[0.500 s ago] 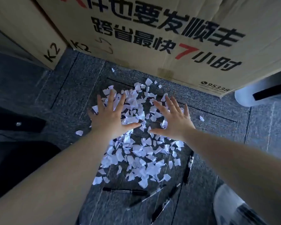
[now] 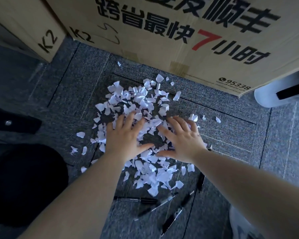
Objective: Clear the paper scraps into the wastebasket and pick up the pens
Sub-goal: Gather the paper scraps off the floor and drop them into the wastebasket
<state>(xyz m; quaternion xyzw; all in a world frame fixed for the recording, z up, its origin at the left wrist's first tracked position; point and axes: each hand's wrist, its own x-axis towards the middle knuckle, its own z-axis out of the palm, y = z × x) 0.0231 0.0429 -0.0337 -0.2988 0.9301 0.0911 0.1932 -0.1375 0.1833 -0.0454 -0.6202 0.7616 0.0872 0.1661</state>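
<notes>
We see the left hand [image 2: 126, 142] and right hand [image 2: 183, 140] flat on the paper scraps [image 2: 141, 100], fingers spread, gripping nothing. A cardboard box [image 2: 162, 40] bounds the far edge; pens [image 2: 136, 199] lie near, with bare carpet [image 2: 231, 135] on the right.

Paper scraps [image 2: 143, 100] before cardboard box [image 2: 162, 54], pens [image 2: 136, 200] nearest the person

Two hands, left [image 2: 126, 138] and right [image 2: 183, 140], are showing; four dark pens [image 2: 136, 199] are lying visible; two cardboard boxes [image 2: 179, 40] are standing; paper scraps [image 2: 145, 104] are lying too numerous to count.
</notes>
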